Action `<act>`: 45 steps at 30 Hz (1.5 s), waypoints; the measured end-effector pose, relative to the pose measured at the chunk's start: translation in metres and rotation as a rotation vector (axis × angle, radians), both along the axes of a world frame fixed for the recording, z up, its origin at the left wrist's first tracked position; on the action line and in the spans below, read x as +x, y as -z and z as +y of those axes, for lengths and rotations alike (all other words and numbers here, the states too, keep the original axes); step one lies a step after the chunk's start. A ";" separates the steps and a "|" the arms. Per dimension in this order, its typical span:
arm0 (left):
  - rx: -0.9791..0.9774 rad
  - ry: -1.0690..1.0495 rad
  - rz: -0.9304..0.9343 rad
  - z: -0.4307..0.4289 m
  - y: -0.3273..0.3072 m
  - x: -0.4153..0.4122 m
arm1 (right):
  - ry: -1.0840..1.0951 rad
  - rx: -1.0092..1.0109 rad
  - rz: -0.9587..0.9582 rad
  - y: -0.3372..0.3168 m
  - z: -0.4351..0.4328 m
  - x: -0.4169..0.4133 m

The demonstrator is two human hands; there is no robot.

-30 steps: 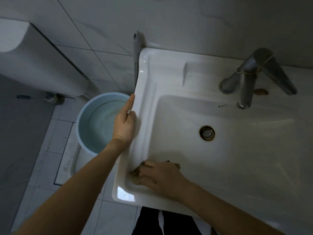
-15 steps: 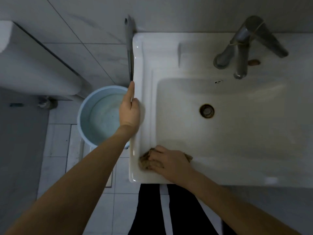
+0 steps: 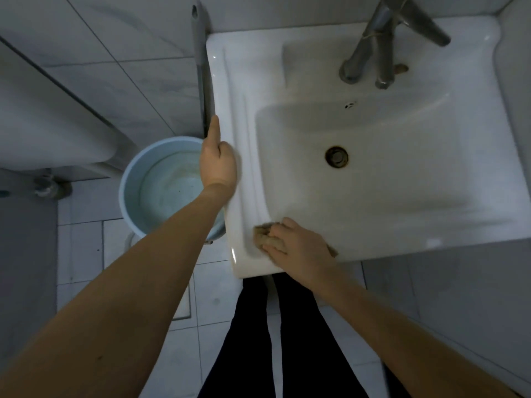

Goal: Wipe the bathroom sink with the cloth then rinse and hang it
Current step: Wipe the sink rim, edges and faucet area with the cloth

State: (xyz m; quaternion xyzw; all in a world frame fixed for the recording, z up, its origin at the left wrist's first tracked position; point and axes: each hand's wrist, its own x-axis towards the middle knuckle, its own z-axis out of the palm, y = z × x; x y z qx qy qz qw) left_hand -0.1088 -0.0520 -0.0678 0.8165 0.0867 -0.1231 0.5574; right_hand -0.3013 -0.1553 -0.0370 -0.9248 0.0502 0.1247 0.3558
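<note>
The wiping step is judged to be under way and early. The cloth (image 3: 265, 238), a small brownish wad, is pressed onto the near-left corner of the sink (image 3: 230, 81), on the flat ledge just outside the basin. No water is seen running from the tap (image 3: 382, 53), and nothing shows which parts of the sink have already been wiped (the white surface looks much the same all over). The rest of the ledge, the basin around the drain (image 3: 336, 156), the rinse and the hanging are taken to be left.

The cloth is covered by the right hand (image 3: 298, 248), whose fingers are curled over it; only its left end and a small corner at the wrist side show. The left hand (image 3: 218, 165) is kept well apart from it, farther back, clasped on the sink's left rim with one digit laid along the edge. A blue bucket (image 3: 123, 185) stands on the floor just beside that rim.
</note>
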 end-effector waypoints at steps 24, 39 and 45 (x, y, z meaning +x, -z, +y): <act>0.212 0.220 -0.022 0.012 -0.011 0.012 | 0.630 -0.249 0.022 -0.010 -0.066 -0.052; -0.053 0.221 0.327 0.150 -0.087 -0.252 | 1.118 0.307 -0.143 -0.074 -0.019 -0.185; 0.116 0.262 0.407 0.174 -0.078 -0.307 | 1.094 0.295 -0.139 -0.085 -0.034 -0.213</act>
